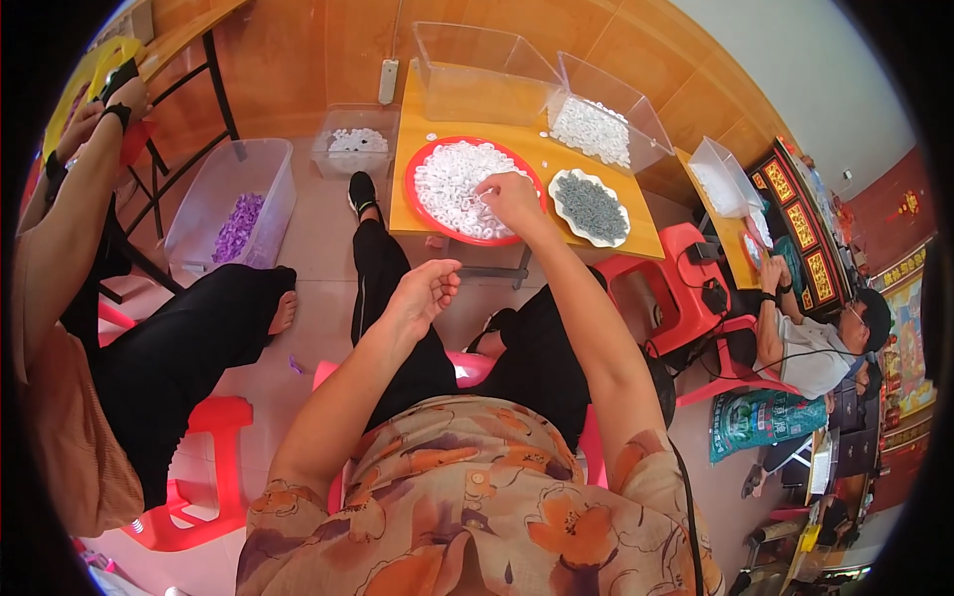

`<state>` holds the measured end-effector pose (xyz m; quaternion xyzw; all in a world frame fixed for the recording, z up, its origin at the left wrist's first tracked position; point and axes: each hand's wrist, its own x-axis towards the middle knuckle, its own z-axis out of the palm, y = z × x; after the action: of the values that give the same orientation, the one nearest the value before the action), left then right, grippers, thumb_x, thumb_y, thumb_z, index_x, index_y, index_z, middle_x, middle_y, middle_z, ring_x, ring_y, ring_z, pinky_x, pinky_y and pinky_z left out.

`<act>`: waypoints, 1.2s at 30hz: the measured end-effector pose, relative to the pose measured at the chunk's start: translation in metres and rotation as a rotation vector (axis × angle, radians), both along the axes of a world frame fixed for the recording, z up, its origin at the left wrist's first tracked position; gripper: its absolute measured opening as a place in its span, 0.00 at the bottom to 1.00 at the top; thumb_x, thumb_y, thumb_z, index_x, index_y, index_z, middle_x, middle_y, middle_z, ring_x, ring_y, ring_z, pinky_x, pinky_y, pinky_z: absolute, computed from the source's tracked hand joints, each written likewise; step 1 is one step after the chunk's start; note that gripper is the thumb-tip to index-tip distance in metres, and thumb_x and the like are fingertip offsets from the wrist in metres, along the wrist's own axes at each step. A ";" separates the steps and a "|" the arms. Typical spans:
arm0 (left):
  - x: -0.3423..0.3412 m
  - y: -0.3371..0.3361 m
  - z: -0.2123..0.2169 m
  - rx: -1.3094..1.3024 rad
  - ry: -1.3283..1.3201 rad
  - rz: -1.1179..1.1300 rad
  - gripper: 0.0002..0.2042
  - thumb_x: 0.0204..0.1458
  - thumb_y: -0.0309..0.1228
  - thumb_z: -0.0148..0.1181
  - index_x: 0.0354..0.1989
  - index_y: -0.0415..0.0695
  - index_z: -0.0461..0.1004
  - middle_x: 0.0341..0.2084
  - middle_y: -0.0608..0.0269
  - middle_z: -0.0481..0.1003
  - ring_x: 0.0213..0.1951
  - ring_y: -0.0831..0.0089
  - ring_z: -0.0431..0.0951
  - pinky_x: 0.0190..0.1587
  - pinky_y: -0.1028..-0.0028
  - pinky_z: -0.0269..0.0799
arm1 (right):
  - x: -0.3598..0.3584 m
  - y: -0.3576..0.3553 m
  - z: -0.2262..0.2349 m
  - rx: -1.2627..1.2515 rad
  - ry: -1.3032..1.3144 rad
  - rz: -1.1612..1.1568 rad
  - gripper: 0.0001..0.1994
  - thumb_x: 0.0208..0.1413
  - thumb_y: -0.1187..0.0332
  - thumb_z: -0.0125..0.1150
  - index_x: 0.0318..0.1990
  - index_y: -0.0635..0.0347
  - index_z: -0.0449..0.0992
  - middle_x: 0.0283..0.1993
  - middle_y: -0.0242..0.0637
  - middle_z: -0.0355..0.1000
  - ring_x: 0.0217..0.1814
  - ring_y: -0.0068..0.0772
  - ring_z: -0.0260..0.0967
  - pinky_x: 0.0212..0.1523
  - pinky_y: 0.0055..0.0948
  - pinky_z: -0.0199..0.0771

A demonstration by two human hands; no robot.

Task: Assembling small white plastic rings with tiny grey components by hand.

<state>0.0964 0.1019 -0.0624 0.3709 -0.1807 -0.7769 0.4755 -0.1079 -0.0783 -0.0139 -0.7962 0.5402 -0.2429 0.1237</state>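
A round red tray (410, 196) on the wooden table in front of me holds a heap of small white ring-like plastic pieces (452, 179). My right hand (515, 204) reaches over the tray's right side, its thumb and fingertips pinched together at the pieces; what is between them is too small to name. Nearer to me, my left hand (422, 296) hovers above my lap with its fingers curled closed, and whatever they hold is hidden. Just right of the tray, a white scalloped plate (608, 241) carries a pile of small grey pieces (589, 206).
Clear plastic bins (487, 70) stand along the back of the table (636, 214), one with white pieces. A bin of purple pieces (237, 228) sits on the floor at left. Co-workers sit on both sides. Red plastic stools (671, 283) flank me.
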 end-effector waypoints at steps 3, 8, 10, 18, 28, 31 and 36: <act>0.000 0.001 -0.001 0.002 0.021 -0.008 0.07 0.64 0.35 0.64 0.45 0.48 0.81 0.28 0.76 0.78 0.32 0.82 0.76 0.38 0.79 0.70 | 0.012 -0.011 -0.010 -0.061 0.121 0.031 0.09 0.53 0.69 0.71 0.41 0.49 0.91 0.39 0.46 0.85 0.45 0.49 0.83 0.50 0.43 0.83; 0.005 0.002 0.000 0.012 0.041 -0.005 0.07 0.65 0.33 0.63 0.47 0.46 0.81 0.29 0.72 0.79 0.32 0.82 0.77 0.38 0.79 0.71 | 0.028 -0.009 -0.009 -0.061 0.247 0.076 0.09 0.56 0.70 0.65 0.37 0.51 0.91 0.41 0.50 0.84 0.46 0.54 0.83 0.50 0.48 0.83; 0.005 0.003 0.001 0.016 0.038 0.000 0.07 0.65 0.33 0.63 0.47 0.46 0.81 0.29 0.72 0.79 0.32 0.82 0.77 0.37 0.80 0.71 | 0.032 -0.008 -0.013 -0.101 0.290 0.075 0.09 0.56 0.70 0.64 0.37 0.53 0.91 0.41 0.51 0.84 0.46 0.54 0.83 0.50 0.49 0.83; 0.004 0.006 0.005 -0.100 0.006 -0.018 0.08 0.68 0.37 0.63 0.48 0.49 0.80 0.30 0.74 0.79 0.32 0.84 0.76 0.38 0.81 0.70 | 0.030 0.010 -0.014 -0.120 0.127 -0.025 0.09 0.58 0.68 0.65 0.38 0.62 0.89 0.40 0.52 0.84 0.45 0.54 0.84 0.48 0.47 0.84; -0.006 -0.002 0.016 -0.361 -0.216 0.271 0.19 0.64 0.34 0.70 0.60 0.41 0.81 0.39 0.69 0.83 0.33 0.84 0.77 0.38 0.81 0.68 | 0.016 0.109 0.041 0.667 -0.600 0.033 0.11 0.60 0.68 0.72 0.44 0.68 0.88 0.39 0.36 0.85 0.41 0.24 0.80 0.45 0.26 0.79; -0.010 0.001 0.015 -0.394 -0.268 0.310 0.14 0.63 0.30 0.70 0.55 0.41 0.84 0.39 0.69 0.84 0.33 0.85 0.76 0.37 0.82 0.68 | 0.014 0.118 0.026 0.617 -0.633 0.126 0.11 0.60 0.69 0.72 0.45 0.67 0.88 0.40 0.37 0.85 0.41 0.22 0.79 0.44 0.25 0.78; -0.019 0.003 0.021 -0.452 -0.301 0.273 0.12 0.63 0.30 0.70 0.53 0.42 0.86 0.35 0.71 0.84 0.32 0.86 0.75 0.37 0.83 0.68 | 0.002 0.131 0.029 0.717 -0.741 0.134 0.12 0.62 0.66 0.73 0.47 0.65 0.87 0.41 0.33 0.84 0.38 0.17 0.76 0.40 0.20 0.73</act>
<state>0.0777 0.1046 -0.0412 0.3875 -0.3662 -0.5822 0.6138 -0.1054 0.0525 0.0148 -0.5971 0.4572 -0.2997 0.5871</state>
